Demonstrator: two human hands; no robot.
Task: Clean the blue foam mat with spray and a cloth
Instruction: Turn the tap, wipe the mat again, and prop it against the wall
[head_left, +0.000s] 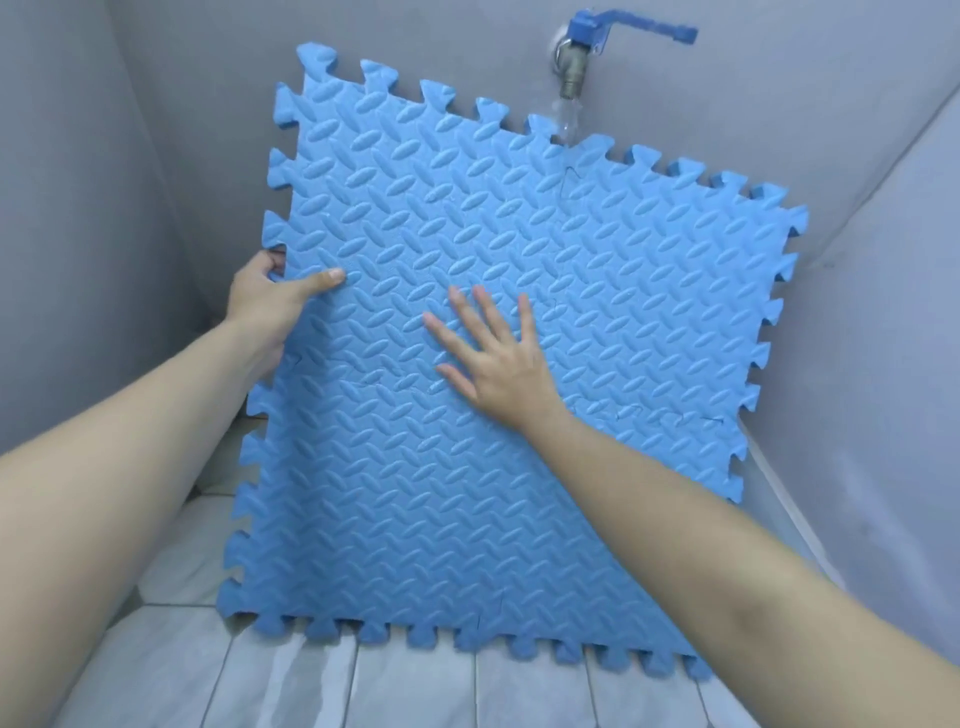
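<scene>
- Standing on its lower edge on the tiled floor (322, 686), the blue foam mat (519, 338) is leaned toward the grey wall (156, 130).
- Mat's left edge is gripped by the left hand (275, 301), thumb on its face.
- Right hand (498, 364) is pressed flat at mat centre, fingers spread.
- Water is run from the tap (576, 57) onto the mat's top edge.

walls (130, 156): plain grey, meeting in corners | floor (291, 680): pale tiles (wet patches) | tap (576, 62): brass, blue handle, water running
</scene>
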